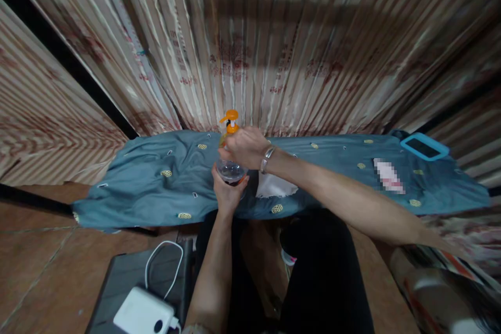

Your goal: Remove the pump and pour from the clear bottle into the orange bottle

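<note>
A clear bottle (231, 169) with an orange pump top (230, 119) stands on a narrow board draped in blue-grey patterned cloth (156, 182). My left hand (227, 193) grips the bottle's lower part from the near side. My right hand (245, 147) is closed around the bottle's upper part just under the pump; a metal bracelet (267, 158) sits on that wrist. A white cloth piece (274, 186) lies on the blue-grey cloth right beside the bottle.
A phone in a blue case (424, 146) lies at the board's far right end. Striped curtains (274, 52) hang close behind. A dark stool (129, 276) on the tiled floor at lower left holds a white charger with cable (144, 313).
</note>
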Demonstrator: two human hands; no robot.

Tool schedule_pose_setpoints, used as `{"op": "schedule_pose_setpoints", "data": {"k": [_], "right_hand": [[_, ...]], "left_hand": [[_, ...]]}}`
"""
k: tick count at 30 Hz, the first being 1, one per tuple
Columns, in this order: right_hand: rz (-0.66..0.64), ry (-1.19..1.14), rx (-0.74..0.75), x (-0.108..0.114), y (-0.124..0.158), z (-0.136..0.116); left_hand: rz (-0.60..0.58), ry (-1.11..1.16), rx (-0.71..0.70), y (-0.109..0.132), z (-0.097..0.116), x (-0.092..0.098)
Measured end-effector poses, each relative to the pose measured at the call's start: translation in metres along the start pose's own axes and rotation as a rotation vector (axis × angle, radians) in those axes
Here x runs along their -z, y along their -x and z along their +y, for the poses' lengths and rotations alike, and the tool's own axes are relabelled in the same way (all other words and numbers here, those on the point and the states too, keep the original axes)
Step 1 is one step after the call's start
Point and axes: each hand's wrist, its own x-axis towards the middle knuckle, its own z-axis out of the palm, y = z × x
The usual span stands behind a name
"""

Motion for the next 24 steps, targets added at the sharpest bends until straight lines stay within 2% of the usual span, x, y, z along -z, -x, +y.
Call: {"op": "schedule_pose_setpoints", "data": {"k": [6,15,24], "right_hand": [[-0.007,0.01,0.072,0.0,-0.003,0.004],[-0.005,0.018,0.015,-0.005,-0.003,-0.007],[0.005,-0.03,0.122,-0.015,-0.007,0.017]], "left_hand": [[0.011,0.008,0.002,0.001,0.001,-0.001],[0.027,0.023,0.017,-0.001,-0.001,-0.001],[0.004,0.021,-0.007,0.001,0.002,0.001]]}}
